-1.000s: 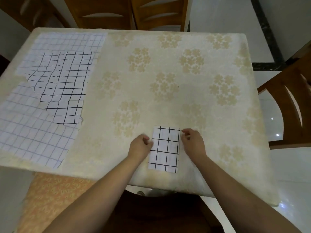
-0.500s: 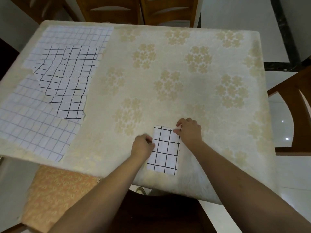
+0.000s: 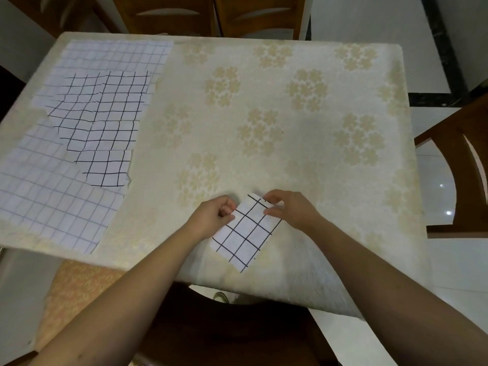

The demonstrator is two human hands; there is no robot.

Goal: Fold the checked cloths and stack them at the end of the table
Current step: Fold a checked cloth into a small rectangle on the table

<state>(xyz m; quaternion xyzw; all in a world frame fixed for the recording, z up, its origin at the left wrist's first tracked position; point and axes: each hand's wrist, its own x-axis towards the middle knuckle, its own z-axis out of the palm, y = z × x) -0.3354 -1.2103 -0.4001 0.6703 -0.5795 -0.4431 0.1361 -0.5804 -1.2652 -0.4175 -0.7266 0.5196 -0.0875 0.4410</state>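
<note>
Two hands work one small folded cloth (image 3: 247,232) at about 6 o'clock on the bench (image 3: 303,159), near its front edge. It lies turned at an angle, its far corner pointing toward 1 o'clock. Left hand (image 3: 211,219) has its grip clamped on the cloth's left edge, fingers curled and thumb on top. Right hand (image 3: 290,211) pinches the far corner, grip likewise closed on the fabric.

Over at 9 to 10 o'clock lie the unfolded cloths: a bold-checked one (image 3: 101,122), rumpled, on top of pale-checked ones (image 3: 47,202) spread flat beneath it. None of these looks folded, and no stack shows anywhere on the bench.

By my reading, the step in hand is finishing the first cloth: either a last fold or the lift to carry it off. Which end of the bench is meant is not clear from the view. Next move calls for keeping both pinches firm so the layers do not slip apart, then setting the packet down square at the chosen end before reaching toward 9 o'clock for the bold-checked one
</note>
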